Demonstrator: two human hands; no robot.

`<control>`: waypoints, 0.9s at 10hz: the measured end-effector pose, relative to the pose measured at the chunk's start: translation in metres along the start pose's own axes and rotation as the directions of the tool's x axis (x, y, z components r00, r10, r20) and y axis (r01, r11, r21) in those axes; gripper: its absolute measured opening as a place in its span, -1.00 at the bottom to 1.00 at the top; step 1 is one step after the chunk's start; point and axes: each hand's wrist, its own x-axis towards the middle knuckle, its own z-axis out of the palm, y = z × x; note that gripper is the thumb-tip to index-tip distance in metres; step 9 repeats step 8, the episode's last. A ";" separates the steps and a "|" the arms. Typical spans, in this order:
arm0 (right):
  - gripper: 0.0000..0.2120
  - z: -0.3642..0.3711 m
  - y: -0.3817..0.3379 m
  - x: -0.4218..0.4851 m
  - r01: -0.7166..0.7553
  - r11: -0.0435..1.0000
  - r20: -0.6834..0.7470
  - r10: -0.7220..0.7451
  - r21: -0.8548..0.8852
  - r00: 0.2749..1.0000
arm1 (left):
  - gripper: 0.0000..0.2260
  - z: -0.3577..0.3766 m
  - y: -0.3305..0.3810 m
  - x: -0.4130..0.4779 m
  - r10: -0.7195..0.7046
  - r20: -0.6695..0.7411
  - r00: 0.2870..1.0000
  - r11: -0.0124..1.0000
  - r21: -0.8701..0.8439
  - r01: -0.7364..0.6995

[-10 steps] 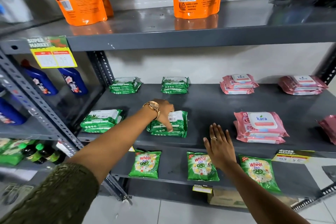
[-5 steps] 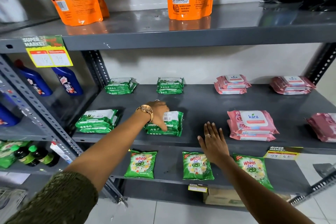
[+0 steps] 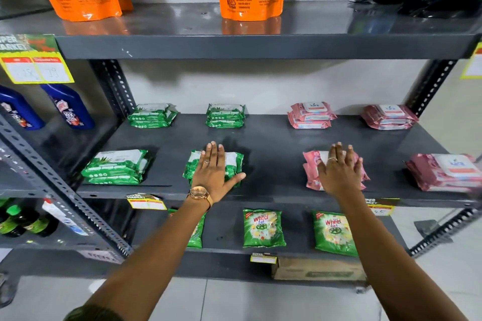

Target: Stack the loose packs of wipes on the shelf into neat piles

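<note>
Nearest you, your left hand (image 3: 212,173) lies flat and open on the green pile (image 3: 236,164) at the front middle of the shelf (image 3: 273,143), fingers together, thumb spread to the right along the pile's front corner. Your right hand (image 3: 339,173) lies just as flat and open on the pink pile (image 3: 310,169) to its right; neither hand is closed around anything. The step looks like pressing and squaring both piles at once. Do it well by pushing straight down with the whole palm, not the fingertips, so the soft packs settle rather than slide. Use the left thumb as a stop against the green pile's side, and nudge any pack that sticks out back under the one above. The pink pile shows uneven edges at its left side, so that one seems to need more care.

Both piles under your hands lie flat with their long axis running left to right along the shelf, labels up. The other front piles, green at the left (image 3: 117,167) and pink at the far right (image 3: 443,173), lie the same way, though the right one looks slightly skewed and blurred.

Farther back, near the wall, two green piles (image 3: 152,116) and two pink piles (image 3: 310,114) sit well apart, long axis again left to right, labels up. They look tidy enough to leave.
</note>
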 end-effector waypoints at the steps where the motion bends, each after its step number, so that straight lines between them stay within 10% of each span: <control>1: -0.43 0.011 0.004 -0.003 0.019 0.999 -0.071 -0.017 0.025 0.997 | 0.14 0.002 0.000 0.000 0.011 -0.021 1.000 1.000 0.001 -0.010; 9: -0.39 -0.002 0.003 -0.011 0.035 0.999 0.046 -0.036 0.014 0.998 | 0.23 -0.016 0.005 -0.010 0.036 0.002 0.999 0.999 0.007 -0.036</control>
